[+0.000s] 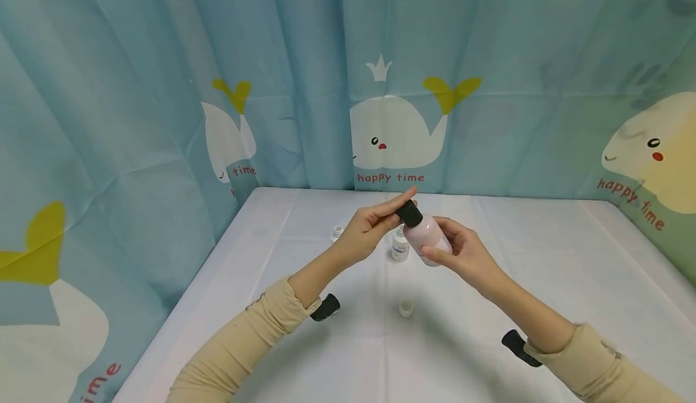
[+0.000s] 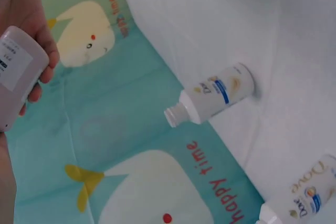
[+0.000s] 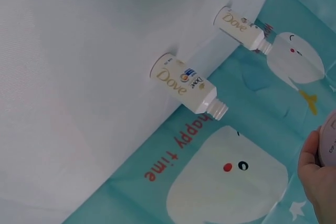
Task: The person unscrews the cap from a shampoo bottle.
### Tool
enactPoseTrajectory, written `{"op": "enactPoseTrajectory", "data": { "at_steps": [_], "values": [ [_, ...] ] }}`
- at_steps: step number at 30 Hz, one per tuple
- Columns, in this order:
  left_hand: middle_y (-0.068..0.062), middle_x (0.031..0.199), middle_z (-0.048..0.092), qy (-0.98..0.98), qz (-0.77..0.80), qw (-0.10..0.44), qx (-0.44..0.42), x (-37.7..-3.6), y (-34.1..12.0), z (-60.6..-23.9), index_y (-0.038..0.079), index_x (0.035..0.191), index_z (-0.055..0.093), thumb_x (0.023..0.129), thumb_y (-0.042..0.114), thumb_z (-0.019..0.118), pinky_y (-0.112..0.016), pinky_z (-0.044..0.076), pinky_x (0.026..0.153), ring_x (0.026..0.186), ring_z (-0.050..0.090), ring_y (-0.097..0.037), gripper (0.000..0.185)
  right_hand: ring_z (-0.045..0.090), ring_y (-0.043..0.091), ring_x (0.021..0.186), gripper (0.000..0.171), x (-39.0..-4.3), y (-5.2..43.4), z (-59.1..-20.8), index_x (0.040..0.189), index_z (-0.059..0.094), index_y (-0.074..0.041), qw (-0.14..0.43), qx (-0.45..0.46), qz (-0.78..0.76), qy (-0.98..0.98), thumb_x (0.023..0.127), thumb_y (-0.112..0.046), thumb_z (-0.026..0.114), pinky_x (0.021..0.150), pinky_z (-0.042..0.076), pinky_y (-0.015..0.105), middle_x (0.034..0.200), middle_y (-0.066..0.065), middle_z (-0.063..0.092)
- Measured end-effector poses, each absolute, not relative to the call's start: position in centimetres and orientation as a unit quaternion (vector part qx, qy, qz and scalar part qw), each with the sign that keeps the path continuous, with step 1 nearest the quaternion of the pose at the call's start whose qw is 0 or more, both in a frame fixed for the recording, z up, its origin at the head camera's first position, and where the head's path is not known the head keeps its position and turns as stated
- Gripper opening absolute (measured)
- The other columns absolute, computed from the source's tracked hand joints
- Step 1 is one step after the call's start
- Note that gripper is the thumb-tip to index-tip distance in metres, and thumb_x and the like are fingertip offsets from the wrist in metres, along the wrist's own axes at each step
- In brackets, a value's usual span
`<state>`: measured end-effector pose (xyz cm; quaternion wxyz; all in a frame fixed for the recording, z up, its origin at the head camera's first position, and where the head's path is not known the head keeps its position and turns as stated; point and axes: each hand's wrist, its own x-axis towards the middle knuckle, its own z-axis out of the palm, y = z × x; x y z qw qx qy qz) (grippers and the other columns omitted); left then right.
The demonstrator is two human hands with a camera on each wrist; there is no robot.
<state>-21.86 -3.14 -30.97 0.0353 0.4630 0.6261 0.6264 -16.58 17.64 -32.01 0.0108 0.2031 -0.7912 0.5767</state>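
— Held up over the middle of the desk [image 1: 544, 258], tilted: pink bottle [image 1: 431, 240] with black cap [image 1: 409, 214] pointing up and to the left.

— Grip?

— Right hand [image 1: 462, 252] wrapped around the bottle body from below and behind. Left hand [image 1: 370, 225] pinching the cap, thumb and fingertips curled onto it. Cap seated on the neck, as far as can be told; gap or thread not visible.

— Directly underneath?

— Small white Dove bottle [image 1: 400, 247], upright, uncapped, just behind and below the pink one. Second small white bottle [image 1: 338, 232] farther left, mostly hidden by the left wrist; both plain in the wrist views, open-necked. Loose pale cap [image 1: 405, 308] nearer the body, well apart from both.

— Beyond that?

— White cloth over the desk, whale curtain [image 1: 397, 131] all round, "happy time" printed on it.

— Risks from here?

— Probably three. Bottle tilted, so a spill of pink liquid onto the cloth if the cap comes free too fast. Squeezing the soft body while twisting: liquid forced out at the neck. Also a knock: open Dove bottle right under the hands, likely to topple if the right hand drops or swings. Cap slipping from a two-finger pinch, rolling off toward the curtain, also possible.
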Motion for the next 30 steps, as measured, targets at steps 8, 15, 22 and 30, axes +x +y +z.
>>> {"op": "enactPoseTrajectory", "data": {
  "at_steps": [8,15,22,30],
  "values": [
    [-0.028,0.136,0.045,0.63,0.657,-0.014,0.415,-21.3,-2.7,-31.3,-0.012,0.133,0.042,0.094,0.011,0.05,-0.03,0.042,0.104,0.13,0.043,-0.036,0.046,0.057,0.003,0.092,0.05,-16.5,17.5,-31.9,0.132,0.043,0.008,0.012,0.198,0.567,-0.799,0.089,-0.008,0.064,0.075,0.055,0.02,0.123,0.028,0.053],
    [-0.029,0.124,0.056,0.641,0.677,-0.063,0.355,-21.0,-2.3,-31.8,-0.013,0.122,0.054,0.083,0.028,0.06,-0.03,0.051,0.093,0.114,0.058,-0.035,0.057,0.056,0.004,0.092,0.05,-16.2,17.3,-31.8,0.131,0.045,0.006,0.014,0.188,0.558,-0.808,0.088,-0.01,0.065,0.076,0.054,0.019,0.122,0.026,0.054],
    [-0.029,0.106,0.063,0.653,0.677,-0.095,0.326,-21.0,-1.8,-32.1,-0.012,0.107,0.061,0.081,0.007,0.069,-0.03,0.055,0.086,0.09,0.066,-0.005,0.032,0.057,0.007,0.091,0.049,-16.1,17.4,-31.9,0.13,0.046,0.005,0.008,0.183,0.55,-0.815,0.088,-0.011,0.066,0.075,0.054,0.021,0.121,0.024,0.056],
    [-0.026,0.099,0.057,0.665,0.678,-0.095,0.299,-20.8,-1.0,-32.0,-0.008,0.099,0.052,0.083,0.0,0.069,-0.021,0.054,0.085,0.087,0.061,-0.007,0.024,0.057,0.007,0.091,0.05,-16.0,17.5,-31.9,0.13,0.047,0.004,0.009,0.175,0.545,-0.82,0.087,-0.011,0.067,0.074,0.053,0.021,0.12,0.024,0.057]
  ]
}}
